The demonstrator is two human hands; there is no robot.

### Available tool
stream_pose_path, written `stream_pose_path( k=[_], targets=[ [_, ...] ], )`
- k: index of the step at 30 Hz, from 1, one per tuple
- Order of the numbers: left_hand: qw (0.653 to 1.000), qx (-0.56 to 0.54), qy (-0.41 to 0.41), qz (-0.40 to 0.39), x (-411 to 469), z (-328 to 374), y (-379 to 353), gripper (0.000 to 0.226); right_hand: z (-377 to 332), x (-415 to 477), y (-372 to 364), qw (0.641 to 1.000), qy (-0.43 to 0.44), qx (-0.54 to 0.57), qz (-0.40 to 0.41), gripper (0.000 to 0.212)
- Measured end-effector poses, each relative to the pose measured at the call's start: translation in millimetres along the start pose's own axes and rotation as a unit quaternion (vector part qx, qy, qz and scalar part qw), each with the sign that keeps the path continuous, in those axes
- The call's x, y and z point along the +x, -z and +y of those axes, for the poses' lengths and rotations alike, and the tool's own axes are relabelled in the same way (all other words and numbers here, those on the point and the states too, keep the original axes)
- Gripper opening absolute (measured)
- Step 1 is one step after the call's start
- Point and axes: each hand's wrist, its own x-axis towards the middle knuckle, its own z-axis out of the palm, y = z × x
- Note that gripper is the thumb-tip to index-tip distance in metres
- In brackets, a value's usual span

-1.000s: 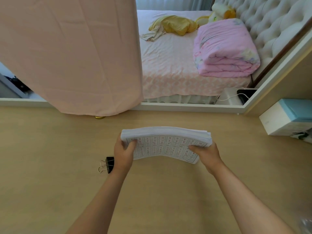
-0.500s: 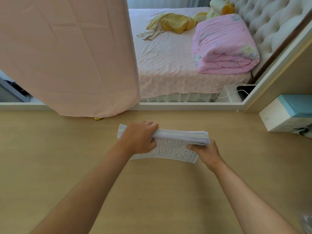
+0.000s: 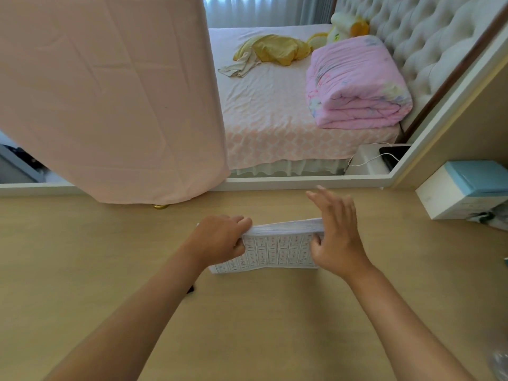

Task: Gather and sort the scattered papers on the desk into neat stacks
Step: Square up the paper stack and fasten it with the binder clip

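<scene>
Left hand (image 3: 220,240) grips the thick white stack of printed paper sheets (image 3: 277,251) mid-frame; right hand (image 3: 335,237), fingers straight, hides its right end (small black bit (image 3: 190,289) under the left arm, unclear).

A thick stack of white papers (image 3: 277,251) stands on its long edge mid-desk (image 3: 247,325), leaning toward 12 o'clock. Its front sheet shows rows of little boxes. Its ends point to 9 and 3 o'clock.

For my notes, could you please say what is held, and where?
The left hand grips the thick white printed paper stack by its left end; the right hand touches its right end.
</scene>
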Motion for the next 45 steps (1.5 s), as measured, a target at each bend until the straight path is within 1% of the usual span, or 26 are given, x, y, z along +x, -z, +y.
stream_pose_path(
  k=[1,3,5,8,10,12,13,17,19,20,22,23,25,26,27,28,30,31,33,35,38,41,42,43,44,45],
  targets=[
    [1.0,0.002,-0.004,0.0,1,-1,0,0.014,-6,4,4,0.997,0.024,-0.058,-0.037,0.093],
    [1.0,-0.001,-0.011,-0.001,1,-2,-1,0.014,-23,10,8,0.985,0.02,-0.129,-0.11,0.093],
    [1.0,-0.006,-0.015,0.003,0,-3,-2,0.016,-50,21,0,0.979,0.021,-0.133,-0.153,0.089],
    [0.999,-0.011,-0.02,0.022,-2,-2,-3,0.027,-92,34,-34,0.972,0.081,-0.121,-0.184,0.075],
    [0.999,-0.004,-0.025,0.036,-4,-2,-4,0.033,-99,41,-46,0.966,0.07,-0.129,-0.213,0.06],
    [0.999,-0.008,-0.012,0.037,-10,-7,-4,0.029,-94,46,-48,0.968,0.043,-0.107,-0.222,0.043],
    [0.999,-0.013,-0.001,0.032,-15,-12,-4,0.024,-91,47,-49,0.969,0.045,-0.102,-0.22,0.037],
    [0.999,-0.032,0.034,0.024,-43,-36,-6,0.02,-90,48,-50,0.966,0.083,-0.114,-0.215,0.024],
    [0.992,-0.076,0.087,0.048,-67,-49,-12,0.02,-92,50,-51,0.965,0.078,-0.118,-0.221,0.023],
    [0.982,-0.114,0.137,0.064,-81,-56,-20,0.021,-92,50,-51,0.964,0.075,-0.122,-0.225,0.023],
    [0.94,-0.212,0.257,0.074,-112,-65,-43,0.028,-93,49,-51,0.963,0.072,-0.128,-0.226,0.023],
    [0.922,-0.241,0.298,0.053,-126,-66,-58,0.037,-94,48,-52,0.963,0.069,-0.132,-0.226,0.023],
    [0.917,-0.239,0.317,-0.039,-148,-60,-89,0.054,-95,48,-53,0.962,0.059,-0.136,-0.229,0.023],
    [0.915,-0.239,0.313,-0.087,-155,-54,-103,0.058,-95,48,-54,0.962,0.053,-0.138,-0.231,0.023],
    [0.911,-0.248,0.308,-0.115,-161,-48,-113,0.058,-95,49,-54,0.961,0.049,-0.142,-0.231,0.022],
    [0.909,-0.264,0.302,-0.119,-165,-42,-122,0.052,-95,49,-55,0.961,0.045,-0.145,-0.233,0.022],
    [0.909,-0.286,0.288,-0.088,-171,-32,-132,0.037,-96,50,-56,0.96,0.039,-0.147,-0.235,0.022],
    [0.911,-0.291,0.28,-0.082,-173,-27,-133,0.035,-97,51,-57,0.96,0.037,-0.147,-0.236,0.022],
    [0.923,-0.281,0.247,-0.093,-172,-13,-132,0.043,-98,51,-57,0.96,0.034,-0.146,-0.235,0.022],
    [0.938,-0.268,0.189,-0.113,-165,5,-130,0.055,-97,50,-57,0.961,0.033,-0.148,-0.231,0.021],
    [0.956,-0.242,0.093,-0.133,-133,39,-121,0.059,-95,49,-59,0.963,0.034,-0.14,-0.226,0.021],
    [0.957,-0.224,0.064,-0.173,-93,65,-112,0.068,-93,49,-60,0.963,0.038,-0.14,-0.225,0.021],
    [0.961,-0.214,0.05,-0.17,-82,71,-108,0.069,-92,48,-60,0.963,0.037,-0.139,-0.226,0.021],
    [0.966,-0.211,0.037,-0.142,-72,74,-101,0.065,-92,48,-61,0.963,0.037,-0.14,-0.228,0.02],
    [0.971,-0.226,0.023,-0.073,-65,76,-93,0.052,-91,47,-61,0.963,0.039,-0.141,-0.228,0.02],
    [0.97,-0.241,0.011,0.027,-58,76,-81,0.034,-91,47,-61,0.962,0.043,-0.143,-0.229,0.018]
  ],
)
